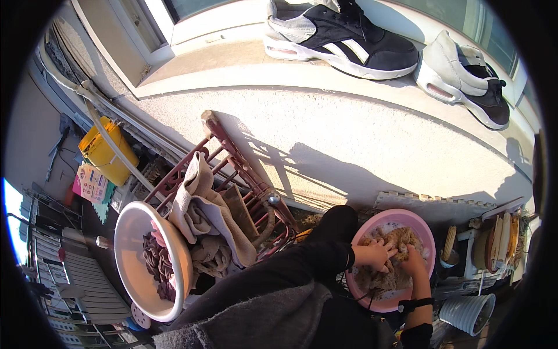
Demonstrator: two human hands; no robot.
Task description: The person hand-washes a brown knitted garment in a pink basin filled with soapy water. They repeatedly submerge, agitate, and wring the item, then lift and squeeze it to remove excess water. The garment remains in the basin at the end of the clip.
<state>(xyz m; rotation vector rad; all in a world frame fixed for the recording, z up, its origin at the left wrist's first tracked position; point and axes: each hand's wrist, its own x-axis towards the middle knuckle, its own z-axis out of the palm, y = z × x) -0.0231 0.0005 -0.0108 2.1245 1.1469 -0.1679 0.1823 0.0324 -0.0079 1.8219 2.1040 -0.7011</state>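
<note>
A pink basin (427,230) at the right holds a wet, brown, fluffy cloth (381,281) in sudsy water. My left hand (375,256) lies on the cloth from the left, its fingers stretched out and apart. From the right, my right hand (414,263) grips a bunched part of the same cloth, its fingertips partly sunk in the pile. A black band (415,303) circles my right wrist. The cloth's full shape is hidden by its folds, the suds and my hands.
At left, a white basin (129,244) holds dark wet clothes beside a dark red metal rack (232,154) draped with a beige cloth (195,195). Black-and-white shoes (366,49) stand on the ledge. A yellow bucket (110,154) is far left; a whitish ribbed bucket (465,314) lies lower right.
</note>
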